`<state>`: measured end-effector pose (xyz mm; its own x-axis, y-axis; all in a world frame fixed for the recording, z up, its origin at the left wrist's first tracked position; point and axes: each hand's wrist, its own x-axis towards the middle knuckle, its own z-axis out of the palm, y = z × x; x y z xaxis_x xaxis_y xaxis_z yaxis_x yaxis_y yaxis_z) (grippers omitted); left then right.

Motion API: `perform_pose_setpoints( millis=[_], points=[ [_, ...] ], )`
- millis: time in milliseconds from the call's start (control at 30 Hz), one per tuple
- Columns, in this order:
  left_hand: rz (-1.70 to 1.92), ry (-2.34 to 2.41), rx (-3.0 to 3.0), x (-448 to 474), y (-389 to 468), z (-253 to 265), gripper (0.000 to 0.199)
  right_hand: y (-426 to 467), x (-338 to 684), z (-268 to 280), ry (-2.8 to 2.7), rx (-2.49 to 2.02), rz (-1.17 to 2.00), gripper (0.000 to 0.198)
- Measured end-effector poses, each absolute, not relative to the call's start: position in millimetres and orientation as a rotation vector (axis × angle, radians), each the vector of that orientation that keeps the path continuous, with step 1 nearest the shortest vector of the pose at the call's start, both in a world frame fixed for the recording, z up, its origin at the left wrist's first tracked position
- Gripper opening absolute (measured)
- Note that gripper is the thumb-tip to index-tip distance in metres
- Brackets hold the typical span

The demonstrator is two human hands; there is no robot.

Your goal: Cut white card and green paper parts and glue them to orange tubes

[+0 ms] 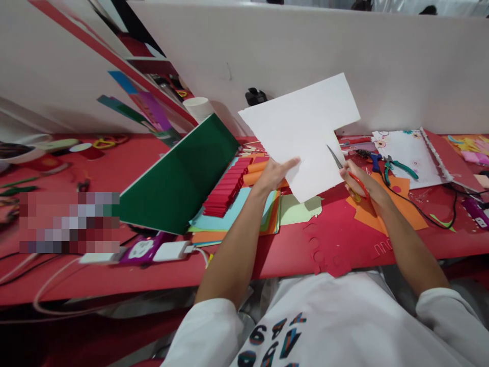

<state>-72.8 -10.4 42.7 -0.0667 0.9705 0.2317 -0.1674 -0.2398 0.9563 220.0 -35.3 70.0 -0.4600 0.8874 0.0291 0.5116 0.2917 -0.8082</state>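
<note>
A large white sheet of paper (301, 125), with a notch cut out of its right side, is held up above the table. My left hand (273, 176) grips its lower left edge, thumb on top and fingers hidden beneath. In my right hand (361, 181) is a pair of scissors (358, 182) with orange and yellow handles. Their blades lie at the sheet's right part, pointing up and left. Below the sheet are red paper with cut edges (336, 239) and a pale green paper (300, 210).
A green board (183, 178) leans at the left beside stacked red folded strips (225, 191) and coloured papers (233, 209). Teal-handled pliers (401, 168), orange paper (407, 209) and a black cable lie at right. A purple power strip (141, 250) sits by the front edge.
</note>
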Motion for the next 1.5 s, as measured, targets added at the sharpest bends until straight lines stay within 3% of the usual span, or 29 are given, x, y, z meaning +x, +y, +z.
perform_pose_setpoints(
  millis=[233,667,900,1300,1500],
  points=[
    [1.482,0.979,1.212,-74,-13,46,0.079,-42,214,81,-2.103,-1.314,0.892,0.054],
    [1.383,1.056,1.319,-80,-14,51,0.052,-48,209,93,-2.285,-1.342,0.717,0.057],
    [1.407,1.035,1.242,-78,-18,58,0.055,-45,205,87,-2.313,-1.391,0.501,0.058],
    [1.414,1.057,1.192,-76,-14,55,0.062,-38,199,73,-2.174,-1.400,0.499,0.057],
    [1.319,1.122,1.262,-80,-18,56,0.057,-46,199,71,-2.018,-1.329,0.869,0.060]
  ],
)
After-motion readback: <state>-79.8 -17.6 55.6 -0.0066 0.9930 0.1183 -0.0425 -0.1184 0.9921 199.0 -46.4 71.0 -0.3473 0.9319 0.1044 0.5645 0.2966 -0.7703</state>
